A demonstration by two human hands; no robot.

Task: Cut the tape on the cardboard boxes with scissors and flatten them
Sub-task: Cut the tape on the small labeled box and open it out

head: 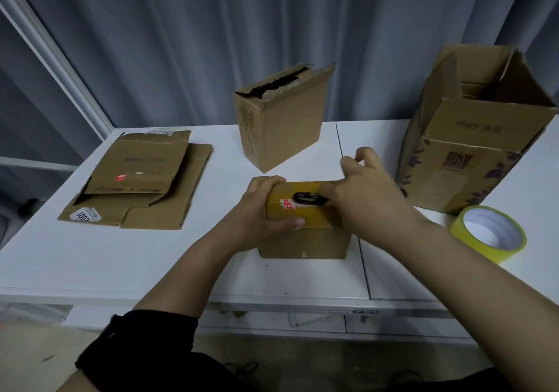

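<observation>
Left hand is clamped on the left top edge of a small taped box, fingers curled over the far side, thumb pressed flat on the near face. Right hand is curled round black scissors laid on the box top; one handle loop is seen, blades are hidden. The box is stood near the front edge of a white table. Flattened cardboard is stacked at far left. A torn-top box is set upright behind. A tall open box is placed at right, a yellow tape roll just in front of it.
</observation>
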